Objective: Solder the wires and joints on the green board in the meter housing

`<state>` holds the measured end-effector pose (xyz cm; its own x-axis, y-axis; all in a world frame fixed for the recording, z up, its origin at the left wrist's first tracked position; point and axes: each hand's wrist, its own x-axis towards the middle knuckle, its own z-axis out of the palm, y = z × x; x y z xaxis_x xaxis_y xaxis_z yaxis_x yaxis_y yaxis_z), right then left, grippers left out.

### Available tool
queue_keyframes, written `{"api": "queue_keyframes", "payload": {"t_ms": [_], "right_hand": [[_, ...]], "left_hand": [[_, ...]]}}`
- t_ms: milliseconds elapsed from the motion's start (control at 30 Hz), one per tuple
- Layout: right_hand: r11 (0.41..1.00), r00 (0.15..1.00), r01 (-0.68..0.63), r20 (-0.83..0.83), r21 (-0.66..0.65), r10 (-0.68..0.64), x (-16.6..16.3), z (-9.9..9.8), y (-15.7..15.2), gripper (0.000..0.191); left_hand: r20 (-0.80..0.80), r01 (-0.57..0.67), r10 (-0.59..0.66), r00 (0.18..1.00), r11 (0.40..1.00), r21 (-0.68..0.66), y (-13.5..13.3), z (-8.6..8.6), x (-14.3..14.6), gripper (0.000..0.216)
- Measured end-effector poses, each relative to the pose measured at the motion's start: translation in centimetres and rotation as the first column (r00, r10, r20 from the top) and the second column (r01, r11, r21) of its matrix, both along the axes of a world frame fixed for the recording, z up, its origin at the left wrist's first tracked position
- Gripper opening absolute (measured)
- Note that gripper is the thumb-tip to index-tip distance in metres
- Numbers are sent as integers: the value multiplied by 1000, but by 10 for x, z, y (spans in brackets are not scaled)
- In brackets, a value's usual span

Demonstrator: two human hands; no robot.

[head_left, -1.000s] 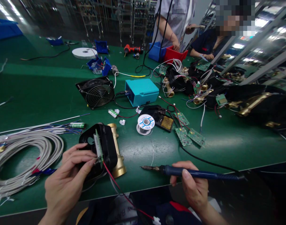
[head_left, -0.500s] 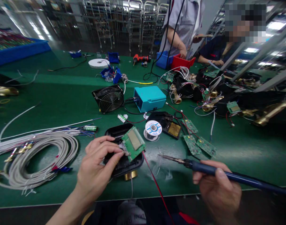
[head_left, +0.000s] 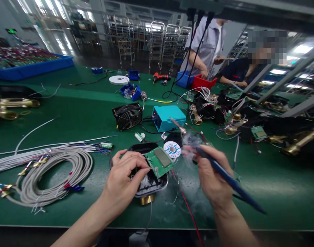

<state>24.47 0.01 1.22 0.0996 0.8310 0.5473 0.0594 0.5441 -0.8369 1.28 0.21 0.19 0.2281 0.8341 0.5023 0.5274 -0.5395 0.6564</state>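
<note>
My left hand [head_left: 128,175] pinches the near-left edge of a green circuit board [head_left: 153,159] with a grey display. The board is tilted over a black housing [head_left: 157,187] that has a brass fitting [head_left: 147,199] at its front. A red wire [head_left: 189,206] runs from the board toward the table edge. My right hand [head_left: 213,175] is wrapped round the blue handle of a soldering iron [head_left: 224,173], its tip raised in front of the turquoise box [head_left: 169,116]. Smoke blurs the area by the iron. A solder spool [head_left: 172,150] stands between the board and my right hand.
Coiled grey cables [head_left: 56,178] lie at left. Behind the housing is a black fan [head_left: 128,116]. Brass parts and wired boards crowd the right side, near a red bin [head_left: 203,82]. Two people work across the table. A red power drill [head_left: 160,77] lies farther back.
My right hand has lifted the soldering iron up and to the left, its tip now pointing away from me. The board lies flatter in my left hand. The whole view has shifted.
</note>
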Motion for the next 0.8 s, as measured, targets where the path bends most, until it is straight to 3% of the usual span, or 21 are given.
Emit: {"api": "queue_keyframes", "payload": {"t_ms": [67, 167, 267, 467, 600, 667, 800], "right_hand": [[993, 987, -105, 119, -59, 111, -11, -11, 7, 25], [957, 956, -255, 114, -140, 272, -24, -24, 15, 42], [951, 955, -269, 89, -154, 285, -31, -33, 19, 46], [987, 972, -143, 176, -75, 155, -29, -45, 18, 42], [1000, 979, 13, 206, -12, -11, -24, -38, 14, 22], [993, 984, 109, 135, 38, -113, -21, -30, 12, 20], [959, 952, 275, -156, 70, -262, -16, -15, 12, 19]], "left_hand": [[47, -11, 9, 999, 999, 31, 3, 2, 2, 13], [105, 13, -18, 994, 999, 47, 8, 4, 5, 12], [134, 73, -78, 988, 996, 48, 13, 6, 4, 14], [25, 206, -211, 977, 969, 138, 19, 8, -1, 14], [20, 248, -253, 967, 960, 128, 21, 5, -3, 14], [44, 252, -259, 965, 960, 121, 21, 4, -3, 14], [81, 241, -251, 965, 964, 107, 22, 3, -2, 14]]}}
